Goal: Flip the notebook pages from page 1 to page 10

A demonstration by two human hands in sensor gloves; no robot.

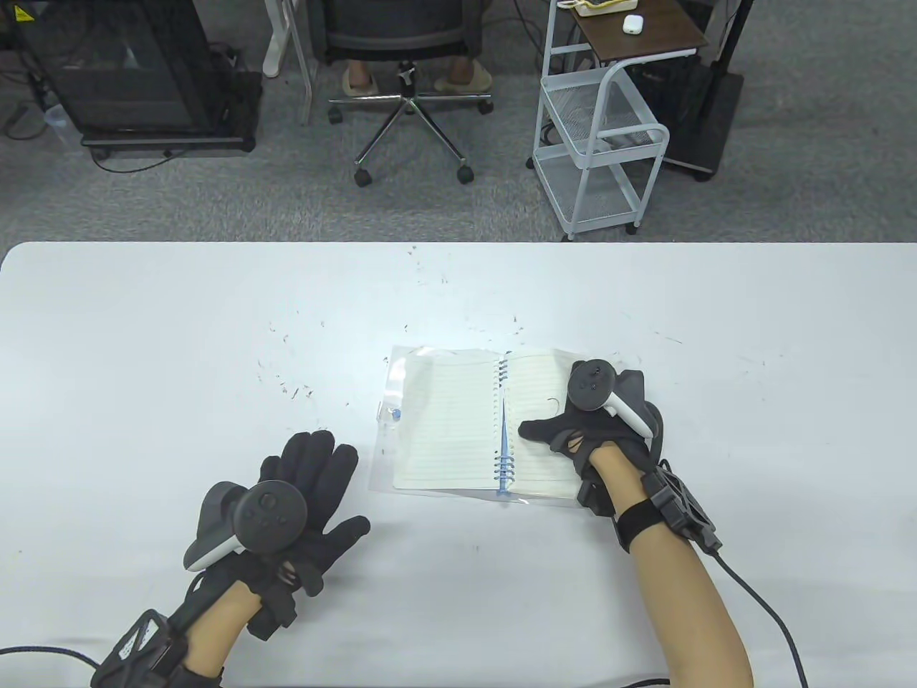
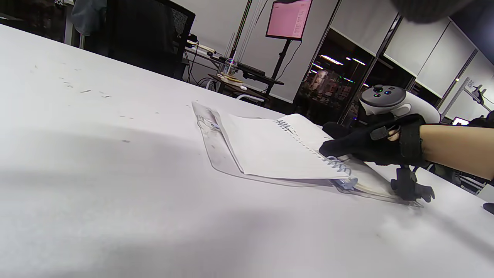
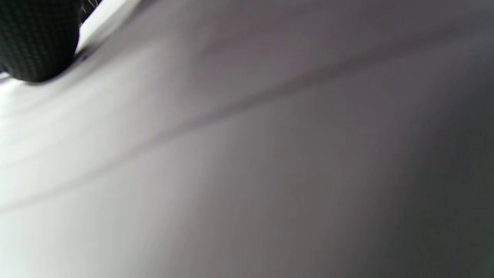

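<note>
A spiral notebook (image 1: pixel 444 423) with lined pages and a clear plastic cover lies open on the white table (image 1: pixel 143 344). It also shows in the left wrist view (image 2: pixel 270 148). My right hand (image 1: pixel 594 423) rests palm down on the right page, thumb pointing toward the blue spiral (image 1: pixel 503 444); its fingers are hidden under the tracker. My left hand (image 1: pixel 301 494) lies flat and open on the table to the left of the notebook, apart from it. The right wrist view shows only blurred paper and one fingertip (image 3: pixel 36 38).
Small dark scuffs (image 1: pixel 294 390) mark the table behind and left of the notebook. Beyond the far edge stand an office chair (image 1: pixel 408 72) and a white wire cart (image 1: pixel 602 129).
</note>
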